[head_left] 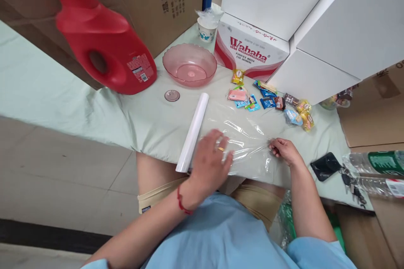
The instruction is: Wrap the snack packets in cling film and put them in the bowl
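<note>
A white roll [193,132] of clear plastic film lies slantwise on the cloth-covered table. From it the film [244,132] spreads to the right, wrinkled and shiny, with creases gathering toward my right hand [284,150]. The fingers of that hand pinch the film's far right part. My left hand [211,162], slightly blurred, is held over the film just right of the roll. Its fingers are spread and grip nothing; whether they touch the film I cannot tell.
Behind the roll are a pink bowl [190,67] and a round disc [172,95]. Several wrapped snacks [241,94] lie before a Wahaha box [249,48]. A red jug [107,46] stands left; a black phone-like item [325,167], keys [352,185] and bottles [386,163] lie right.
</note>
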`<state>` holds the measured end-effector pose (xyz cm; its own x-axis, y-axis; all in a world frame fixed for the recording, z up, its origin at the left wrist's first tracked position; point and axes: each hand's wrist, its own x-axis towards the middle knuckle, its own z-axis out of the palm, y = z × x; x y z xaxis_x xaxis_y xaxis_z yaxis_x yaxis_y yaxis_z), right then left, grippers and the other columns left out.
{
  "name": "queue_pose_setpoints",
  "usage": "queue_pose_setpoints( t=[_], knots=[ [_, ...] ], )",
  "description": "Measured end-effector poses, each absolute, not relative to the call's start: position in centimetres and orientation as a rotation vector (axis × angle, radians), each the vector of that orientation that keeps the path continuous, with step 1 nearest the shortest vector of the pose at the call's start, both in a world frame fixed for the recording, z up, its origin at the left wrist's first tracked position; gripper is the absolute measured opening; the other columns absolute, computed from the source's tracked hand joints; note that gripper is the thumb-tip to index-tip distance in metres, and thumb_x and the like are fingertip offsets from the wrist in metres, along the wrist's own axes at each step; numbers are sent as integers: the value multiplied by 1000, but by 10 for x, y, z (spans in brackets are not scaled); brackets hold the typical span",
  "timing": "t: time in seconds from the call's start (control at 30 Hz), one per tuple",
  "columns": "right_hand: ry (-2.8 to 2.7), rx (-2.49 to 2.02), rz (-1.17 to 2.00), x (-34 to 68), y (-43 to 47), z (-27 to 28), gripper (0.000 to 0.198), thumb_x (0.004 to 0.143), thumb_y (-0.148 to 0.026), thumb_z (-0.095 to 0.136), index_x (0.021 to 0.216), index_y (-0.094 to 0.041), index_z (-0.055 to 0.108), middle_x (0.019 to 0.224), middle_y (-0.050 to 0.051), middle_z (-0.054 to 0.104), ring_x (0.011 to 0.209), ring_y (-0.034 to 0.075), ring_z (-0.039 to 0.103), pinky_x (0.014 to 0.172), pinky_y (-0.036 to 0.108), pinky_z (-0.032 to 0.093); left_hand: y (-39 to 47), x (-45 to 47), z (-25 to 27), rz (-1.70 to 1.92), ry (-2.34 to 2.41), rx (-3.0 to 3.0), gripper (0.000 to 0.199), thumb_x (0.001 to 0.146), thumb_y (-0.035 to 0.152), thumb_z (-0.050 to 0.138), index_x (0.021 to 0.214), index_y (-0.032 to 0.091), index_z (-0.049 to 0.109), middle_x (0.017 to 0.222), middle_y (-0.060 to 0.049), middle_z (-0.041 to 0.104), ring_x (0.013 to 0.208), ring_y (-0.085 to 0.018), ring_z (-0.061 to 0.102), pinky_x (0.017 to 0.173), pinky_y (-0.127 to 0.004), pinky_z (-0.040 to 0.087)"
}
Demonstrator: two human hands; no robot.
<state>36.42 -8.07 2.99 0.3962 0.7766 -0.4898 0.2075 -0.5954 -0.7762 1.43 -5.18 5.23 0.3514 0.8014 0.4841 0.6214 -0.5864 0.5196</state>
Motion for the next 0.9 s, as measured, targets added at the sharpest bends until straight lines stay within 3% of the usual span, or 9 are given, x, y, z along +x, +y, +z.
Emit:
queue_pose_setpoints(
  t=[0.17,0.37,0.5,0.6,0.73,0.8,0.9],
  knots=[
    [-853,-2083,1160,363,-85,34,53,64,-67,84,67,-17,66,55,0,58,46,9,47,43,22,37,-61,57,33,618,1182,2515,49,106,44,51,145,16,61,159,-19,55,154,-34,44,126,-58,34],
    [-880,-2177,1178,388,-92,50,53,61,-66,88,69,-18,65,67,4,68,51,10,53,43,20,38,-46,50,5,410,1213,2512,53,107,48,46,156,29,55,172,-12,39,160,-35,33,129,-66,24],
    [-839,-2187,808,412,-64,74,45,66,-60,85,72,-20,65,75,5,70,52,10,51,42,20,37,-51,45,0,439,1147,2506,60,104,56,50,159,32,51,172,-10,39,161,-36,30,131,-67,18],
    [-983,-2143,557,407,-8,89,37,77,-57,76,78,-21,65,78,6,72,55,12,53,45,22,39,-52,45,-1,454,1123,2483,66,100,62,53,159,31,52,171,-10,41,160,-38,31,131,-68,16],
    [-1403,-2239,393,354,98,93,38,92,-55,64,106,-20,70,99,11,77,87,25,71,78,36,56,-50,46,-3,452,1112,2468,65,101,63,50,157,29,54,171,-9,41,162,-37,28,131,-68,16],
    [-1553,-2290,241,320,151,87,49,96,-55,61,127,-16,65,113,16,77,108,33,70,96,44,53,-49,46,-5,455,1110,2466,65,102,63,49,157,29,53,171,-9,40,162,-36,27,131,-67,15],
    [-1643,-2373,60,279,210,71,67,97,-60,61,137,-7,56,131,27,69,128,41,60,109,53,44,-49,45,-7,457,1102,2464,65,101,63,49,157,30,53,172,-8,40,162,-36,28,131,-67,16]
  ],
)
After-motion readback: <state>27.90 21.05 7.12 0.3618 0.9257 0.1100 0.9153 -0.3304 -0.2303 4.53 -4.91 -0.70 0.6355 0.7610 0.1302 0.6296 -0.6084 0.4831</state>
